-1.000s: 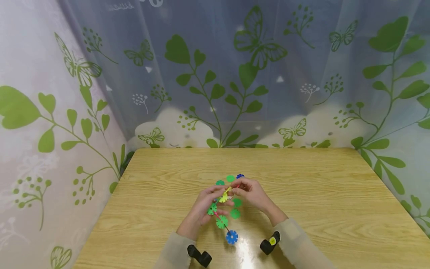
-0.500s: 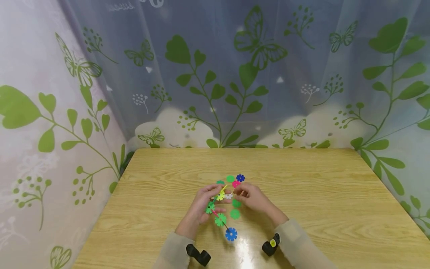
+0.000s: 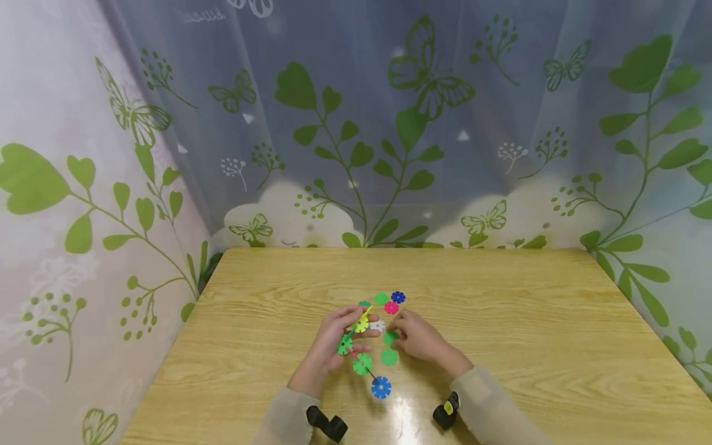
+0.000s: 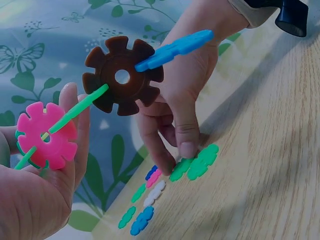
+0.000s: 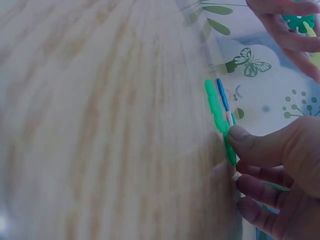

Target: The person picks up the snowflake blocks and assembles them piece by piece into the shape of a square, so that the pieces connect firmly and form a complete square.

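My left hand (image 3: pixel 327 339) holds a chain of slotted plastic snowflake discs. A yellow disc (image 3: pixel 361 325) is near the fingertips, with a green disc (image 3: pixel 344 345) by the palm. The chain hangs out through a pink disc (image 4: pixel 62 125), another green one (image 3: pixel 363 364) and a brown disc (image 4: pixel 122 52) to a blue disc (image 3: pixel 381 387) at its end. Thumb and forefinger of my right hand (image 3: pixel 419 337) pinch a loose green disc (image 4: pixel 179 171) lying on the table. Part of that disc is hidden behind the fingers.
Beside it on the wooden table (image 3: pixel 500 309) lies a second loose green disc (image 3: pixel 389 356). A white disc (image 3: pixel 378 326), a pink disc (image 3: pixel 392 307), a dark blue disc (image 3: pixel 398 297) and further green ones (image 3: pixel 381 298) lie behind. A patterned curtain (image 3: pixel 356 123) stands beyond the table.
My right hand has left the chain and the pink disc area and come down toward me to a loose green disc. My left hand with the chain has shifted slightly left.
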A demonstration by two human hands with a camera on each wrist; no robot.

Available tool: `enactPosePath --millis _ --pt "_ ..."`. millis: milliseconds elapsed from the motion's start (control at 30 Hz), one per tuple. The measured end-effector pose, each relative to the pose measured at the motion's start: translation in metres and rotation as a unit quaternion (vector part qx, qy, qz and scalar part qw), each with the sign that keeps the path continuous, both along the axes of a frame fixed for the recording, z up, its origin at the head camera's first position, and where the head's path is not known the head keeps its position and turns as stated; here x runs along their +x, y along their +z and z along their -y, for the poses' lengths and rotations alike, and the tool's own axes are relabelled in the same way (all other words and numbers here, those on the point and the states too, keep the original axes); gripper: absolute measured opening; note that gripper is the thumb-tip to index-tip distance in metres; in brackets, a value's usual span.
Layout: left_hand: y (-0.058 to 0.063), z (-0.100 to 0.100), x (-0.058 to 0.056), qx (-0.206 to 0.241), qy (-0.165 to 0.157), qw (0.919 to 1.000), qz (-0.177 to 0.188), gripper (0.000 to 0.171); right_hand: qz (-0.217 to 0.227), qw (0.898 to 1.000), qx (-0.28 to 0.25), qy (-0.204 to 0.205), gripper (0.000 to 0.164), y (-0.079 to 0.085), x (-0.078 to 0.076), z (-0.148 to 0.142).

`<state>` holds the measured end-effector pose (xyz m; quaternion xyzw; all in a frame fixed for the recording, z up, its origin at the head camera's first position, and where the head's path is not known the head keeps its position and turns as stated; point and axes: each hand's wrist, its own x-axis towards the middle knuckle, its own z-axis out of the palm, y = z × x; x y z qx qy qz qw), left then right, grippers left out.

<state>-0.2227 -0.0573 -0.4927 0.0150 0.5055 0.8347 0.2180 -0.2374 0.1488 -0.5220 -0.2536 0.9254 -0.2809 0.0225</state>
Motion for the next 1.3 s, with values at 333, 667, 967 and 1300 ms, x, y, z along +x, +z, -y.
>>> enactPosePath --millis 333,667,967,1300 --pt "0.001 0.002 -0.001 0.006 -0.005 0.9999 -0.008 0.042 -0.003 1.000 0.011 -0.011 0.024 0.003 0.002 -0.001" --pt "0.001 0.002 -0.002 0.010 -0.001 0.9998 -0.014 0.036 0.059 0.996 -0.063 -0.026 0.020 0.002 0.002 -0.006" --pt "0.002 0.001 -0.002 0.019 0.006 0.9998 -0.009 0.037 0.021 0.989 -0.135 -0.053 0.007 0.009 0.001 -0.008" --pt "0.003 0.000 -0.003 0.024 0.004 0.9997 -0.008 0.036 0.028 0.946 -0.309 -0.092 0.017 0.028 -0.001 -0.002"
